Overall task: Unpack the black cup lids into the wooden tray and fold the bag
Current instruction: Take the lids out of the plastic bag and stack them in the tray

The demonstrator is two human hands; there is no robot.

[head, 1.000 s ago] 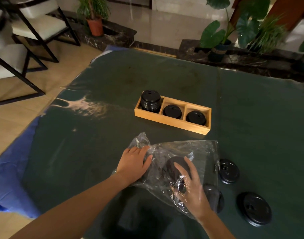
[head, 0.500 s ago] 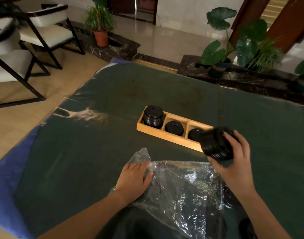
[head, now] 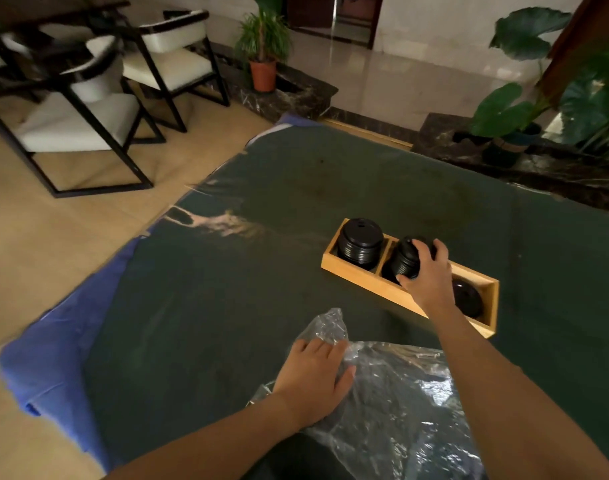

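Note:
A wooden tray (head: 351, 273) with three compartments lies on the dark green table. Its left compartment holds a stack of black cup lids (head: 360, 242). My right hand (head: 429, 278) is shut on a second stack of black lids (head: 405, 259), tilted in the middle compartment. A single black lid (head: 467, 297) lies in the right compartment. My left hand (head: 313, 382) rests flat, fingers apart, on the left end of the clear plastic bag (head: 400, 403) near the table's front edge.
The table (head: 227, 306) carries a dark green cover with a blue cloth (head: 57, 355) hanging over its left edge. White chairs with black frames (head: 99, 109) stand on the floor to the left. Potted plants (head: 263, 53) line the far side.
My right hand carried the stack of lids from above the bag's right side to the tray's middle compartment. The view shifted left; the loose lids at the right are out of frame.

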